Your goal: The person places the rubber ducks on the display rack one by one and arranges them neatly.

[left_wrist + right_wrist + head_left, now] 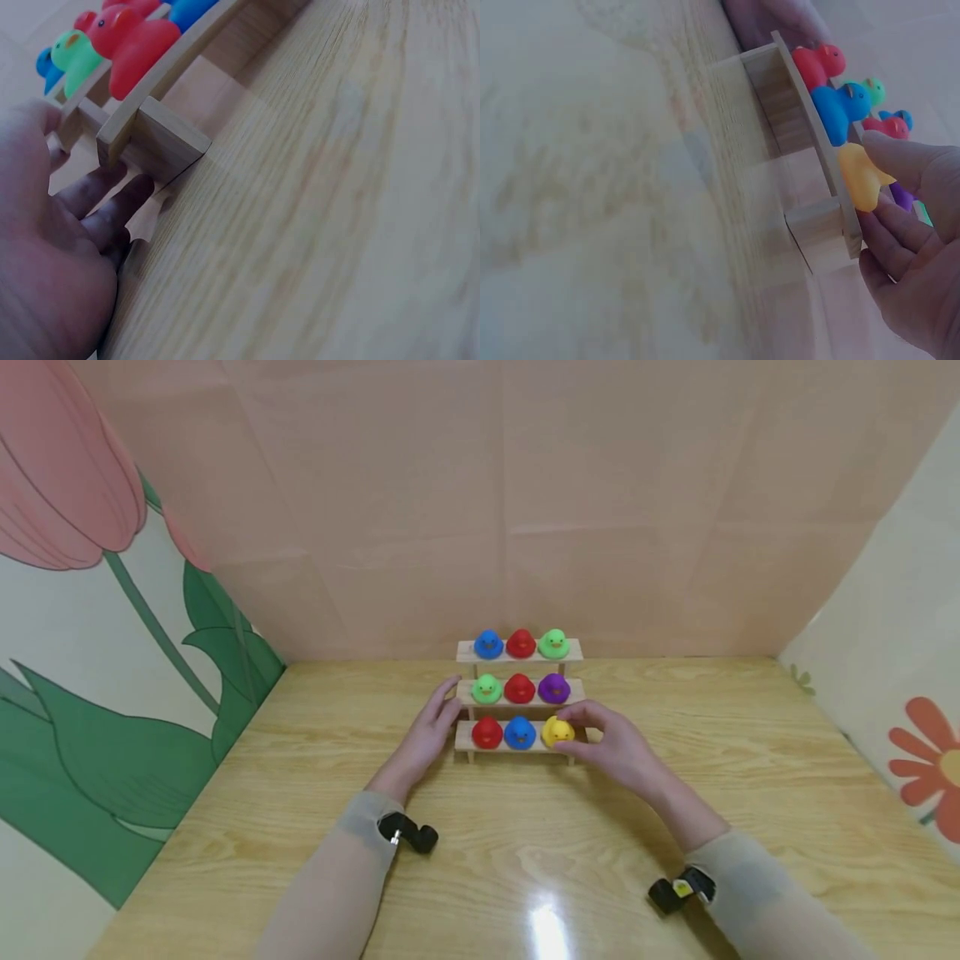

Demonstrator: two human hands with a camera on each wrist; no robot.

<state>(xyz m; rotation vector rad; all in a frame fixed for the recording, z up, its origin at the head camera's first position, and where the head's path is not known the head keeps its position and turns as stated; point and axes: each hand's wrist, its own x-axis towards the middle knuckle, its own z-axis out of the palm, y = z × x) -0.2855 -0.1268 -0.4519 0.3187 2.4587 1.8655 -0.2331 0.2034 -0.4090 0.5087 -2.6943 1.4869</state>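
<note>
A three-step wooden stand (517, 747) carries rubber ducks on every tier. At the right end of the lowest tier, my right hand (618, 747) pinches the yellow duck (553, 732) between thumb and fingers. Beside it sit a blue duck (520, 734) and a red duck (487, 733). My left hand (431, 727) rests at the stand's left end, its loosely bent fingers (120, 206) by the wooden edge. On the middle tier are a green duck (487, 690), a red duck (520, 689) and a purple duck (554, 689).
The top tier holds a blue duck (488, 645), a red duck (521, 644) and a green duck (554, 644). Under the stand lies a wood-grain table (480, 868). A pinkish-brown backdrop (495, 510) rises behind, with flower-printed panels (97, 710) at the sides.
</note>
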